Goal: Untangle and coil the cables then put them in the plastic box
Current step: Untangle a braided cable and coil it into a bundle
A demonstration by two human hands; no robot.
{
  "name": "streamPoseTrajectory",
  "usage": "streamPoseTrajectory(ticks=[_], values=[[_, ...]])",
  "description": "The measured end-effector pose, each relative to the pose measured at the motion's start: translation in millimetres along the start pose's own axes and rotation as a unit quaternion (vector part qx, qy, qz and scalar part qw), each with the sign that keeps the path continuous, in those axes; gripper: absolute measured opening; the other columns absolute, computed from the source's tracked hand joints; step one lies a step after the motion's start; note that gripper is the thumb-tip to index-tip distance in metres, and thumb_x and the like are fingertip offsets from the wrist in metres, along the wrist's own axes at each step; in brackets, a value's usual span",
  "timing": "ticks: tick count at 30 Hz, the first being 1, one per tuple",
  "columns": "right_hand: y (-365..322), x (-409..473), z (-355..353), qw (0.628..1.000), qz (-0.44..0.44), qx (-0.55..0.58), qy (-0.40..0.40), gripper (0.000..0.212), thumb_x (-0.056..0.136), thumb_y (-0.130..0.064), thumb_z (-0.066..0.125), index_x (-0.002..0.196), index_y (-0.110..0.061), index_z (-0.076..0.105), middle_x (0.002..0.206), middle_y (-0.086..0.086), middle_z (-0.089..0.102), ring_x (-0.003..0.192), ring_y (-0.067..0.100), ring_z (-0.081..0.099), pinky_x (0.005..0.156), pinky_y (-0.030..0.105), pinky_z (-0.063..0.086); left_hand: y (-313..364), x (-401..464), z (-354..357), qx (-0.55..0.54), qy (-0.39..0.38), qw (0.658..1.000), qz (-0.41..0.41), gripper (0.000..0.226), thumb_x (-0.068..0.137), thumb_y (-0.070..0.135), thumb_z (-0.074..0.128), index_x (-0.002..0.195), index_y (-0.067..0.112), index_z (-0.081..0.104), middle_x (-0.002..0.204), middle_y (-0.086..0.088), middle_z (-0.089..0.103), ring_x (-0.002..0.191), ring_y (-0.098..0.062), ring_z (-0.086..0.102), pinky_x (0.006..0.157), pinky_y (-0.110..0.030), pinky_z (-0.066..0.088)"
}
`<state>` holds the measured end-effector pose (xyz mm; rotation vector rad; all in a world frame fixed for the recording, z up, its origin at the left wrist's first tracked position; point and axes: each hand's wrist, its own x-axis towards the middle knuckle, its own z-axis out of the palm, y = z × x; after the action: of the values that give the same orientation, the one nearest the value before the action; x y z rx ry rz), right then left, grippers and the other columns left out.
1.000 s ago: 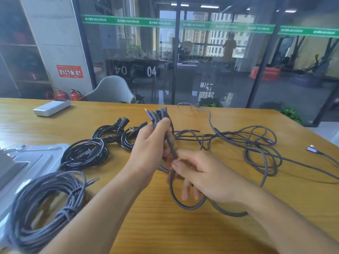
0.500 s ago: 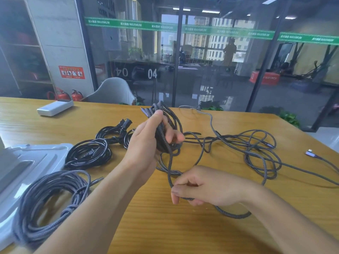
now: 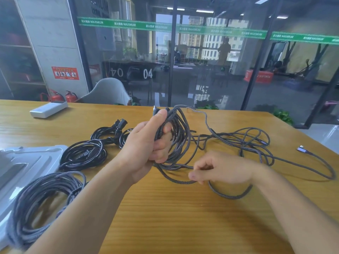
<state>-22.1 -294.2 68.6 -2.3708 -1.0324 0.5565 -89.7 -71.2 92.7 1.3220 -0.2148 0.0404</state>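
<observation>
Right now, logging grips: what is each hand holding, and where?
Left hand grips the braided cable by its gathered loops; right hand pinches its loose strand.

Braided cable (image 3: 180,136): woven cloth sheath, matt. Black power cords (image 3: 83,154): glossy smooth plastic. Bench (image 3: 165,213): grained wood, satin.

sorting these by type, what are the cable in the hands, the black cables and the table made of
Cable in the hands: looks like woven fabric braid, matte, with a grey-and-black speckled weave. Black cables: probably rubber or plastic jackets, smooth, with glossy highlights. Table: wood or wood-look laminate, with visible grain and a slight sheen; which one is unclear.
</observation>
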Motion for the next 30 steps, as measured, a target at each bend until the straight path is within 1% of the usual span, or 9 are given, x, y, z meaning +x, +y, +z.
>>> streamPoseTrajectory(ticks=[2,6,9,12,14,16,20,26,30], values=[[6,-7,-10,1.000,-0.009,0.020,-0.017,0.042,0.096,-0.059,0.063,0.077,-0.022,0.071,0.070,0.001,0.054,0.067,0.018,0.044,0.067,0.031,0.039,1,0,0,-0.004,-0.005,1.000,-0.006,0.043,0.106,0.047,0.045,0.074,0.020,0.051,0.056,0.003,0.021,0.042,-0.013,0.018,0.047,-0.028,0.019],[20,-13,-21,0.999,-0.033,0.037,0.001,0.035,0.095,-0.052,0.068,0.086,-0.020,0.076,0.082,0.005,0.069,0.075,0.018,0.058,0.076,0.040,0.049,4,-2,-1,-0.004,-0.011,1.000,-0.014,0.043,0.107,0.047,0.044,0.073,0.020,0.050,0.052,0.006,0.024,0.040,-0.011,0.019,0.042,-0.025,0.023],[30,-19,-28,0.996,-0.039,0.033,0.075,0.025,0.095,-0.045,0.071,0.083,-0.024,0.076,0.081,-0.001,0.070,0.078,0.012,0.060,0.079,0.030,0.051,8,-2,-5,-0.011,0.001,1.000,-0.011,0.043,0.106,0.048,0.044,0.073,0.020,0.049,0.050,0.008,0.023,0.037,-0.009,0.020,0.040,-0.023,0.025],[36,-19,-30,0.968,-0.050,0.123,0.211,0.026,0.090,-0.037,0.075,0.070,-0.021,0.071,0.070,0.002,0.059,0.069,0.014,0.051,0.069,0.030,0.045,10,-1,-6,-0.028,-0.001,1.000,-0.008,0.042,0.103,0.051,0.046,0.073,0.020,0.046,0.048,0.009,0.022,0.035,-0.008,0.019,0.039,-0.023,0.024],[40,-12,-26,0.952,-0.026,0.130,0.276,0.037,0.086,-0.044,0.076,0.062,-0.019,0.063,0.061,0.003,0.046,0.058,0.016,0.038,0.058,0.027,0.034,9,-2,-3,-0.025,-0.021,0.999,-0.015,0.043,0.102,0.051,0.046,0.072,0.021,0.046,0.048,0.009,0.022,0.034,-0.007,0.019,0.039,-0.024,0.021],[43,-3,-22,0.939,0.004,0.095,0.330,0.047,0.081,-0.055,0.076,0.055,-0.021,0.057,0.052,-0.003,0.037,0.050,0.012,0.029,0.051,0.023,0.027,4,-3,6,-0.002,-0.051,0.998,-0.032,0.043,0.103,0.049,0.045,0.071,0.021,0.047,0.049,0.007,0.021,0.035,-0.008,0.018,0.040,-0.026,0.018],[44,3,-21,0.915,0.040,0.036,0.399,0.056,0.079,-0.057,0.080,0.058,-0.011,0.057,0.043,-0.009,0.035,0.040,0.011,0.029,0.043,0.015,0.022,-9,-3,17,0.090,-0.072,0.991,-0.064,0.043,0.106,0.046,0.044,0.073,0.019,0.045,0.054,0.003,0.021,0.042,-0.014,0.016,0.045,-0.029,0.019],[37,4,-19,0.881,0.034,0.003,0.472,0.055,0.078,-0.058,0.082,0.054,-0.015,0.057,0.039,-0.011,0.038,0.042,0.012,0.033,0.045,0.022,0.024,-16,1,16,0.149,-0.068,0.983,-0.077,0.043,0.107,0.046,0.045,0.077,0.016,0.043,0.056,0.002,0.025,0.046,-0.015,0.018,0.048,-0.030,0.017],[31,5,-14,0.864,0.031,-0.007,0.503,0.058,0.075,-0.060,0.084,0.053,-0.016,0.054,0.040,-0.011,0.038,0.043,0.012,0.032,0.048,0.029,0.031,-24,0,23,0.251,-0.090,0.962,-0.056,0.047,0.108,0.045,0.047,0.071,0.016,0.042,0.059,-0.002,0.030,0.051,-0.018,0.022,0.044,-0.025,0.024]])
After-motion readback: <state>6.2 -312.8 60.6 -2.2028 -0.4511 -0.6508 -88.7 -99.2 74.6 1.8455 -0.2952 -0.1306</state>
